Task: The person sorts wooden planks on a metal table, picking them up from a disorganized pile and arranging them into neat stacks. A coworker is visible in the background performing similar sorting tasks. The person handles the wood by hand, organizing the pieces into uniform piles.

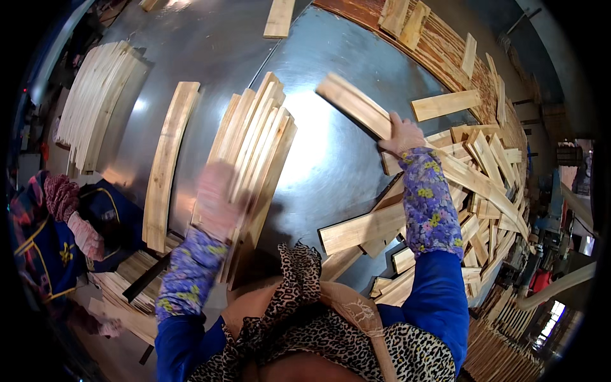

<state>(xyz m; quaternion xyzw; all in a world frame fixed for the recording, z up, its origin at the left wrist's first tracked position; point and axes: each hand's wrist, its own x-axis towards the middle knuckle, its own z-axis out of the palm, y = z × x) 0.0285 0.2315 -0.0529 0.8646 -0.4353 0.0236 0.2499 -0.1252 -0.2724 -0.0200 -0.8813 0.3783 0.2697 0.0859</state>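
Observation:
My right hand [403,135] is closed on a pale wooden board [354,106], whose far-left end is blurred and tilts out over the metal table. Under and beyond that hand, another long board [485,181] slants across a loose heap. My left hand [219,194], smeared by motion, is at the left side of a stack of boards [261,127] lined up lengthwise, their far ends uneven. Its fingers cannot be made out. Left of this stack, a single board [169,165] lies by itself on the table.
A jumbled heap of boards [493,159] fills the right side. At the far left stands a neat board stack [95,102]. The shiny metal table [318,165] meets a brown wooden surface [363,24] at the far right. Another person's sleeve [86,235] shows on the left.

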